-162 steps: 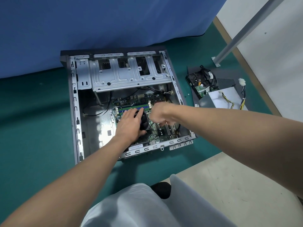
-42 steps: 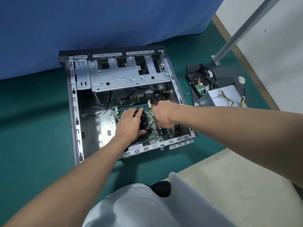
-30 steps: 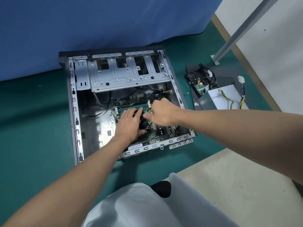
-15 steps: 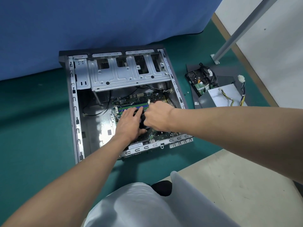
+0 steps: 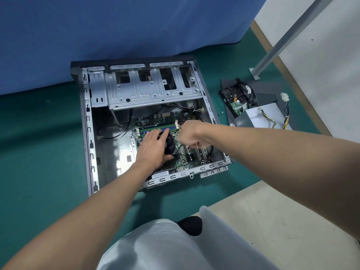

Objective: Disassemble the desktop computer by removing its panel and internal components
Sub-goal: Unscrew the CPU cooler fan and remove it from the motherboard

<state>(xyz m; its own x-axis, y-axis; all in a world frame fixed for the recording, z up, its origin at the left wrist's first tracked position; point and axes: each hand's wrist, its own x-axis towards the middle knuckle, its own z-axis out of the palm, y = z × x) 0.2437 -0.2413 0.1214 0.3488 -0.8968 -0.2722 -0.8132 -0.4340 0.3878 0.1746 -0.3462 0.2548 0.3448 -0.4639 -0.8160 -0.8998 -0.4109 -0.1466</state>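
Computer (image 5: 87, 133): on its side on the green floor, open face up, panel (image 5: 266, 90) off and lying to the right with the drive (image 5: 233, 100) and power supply (image 5: 259, 117) on it. Left hand (image 5: 153, 147) flat on the cooler (image 5: 171, 144), fingers straight and spread, thumb against its near edge. Right hand (image 5: 191, 135) fisted just beside the cooler, over the board (image 5: 182, 159), fingers curled under (round a tool or round nothing, cannot tell). Probably freeing the cooler. Risks from here: lifting with a fastener or the fan lead attached, and so flexing the board or tearing the plug; tilting the cooler under the uneven push of one palm; slipping off a screw and gouging the slots close by.
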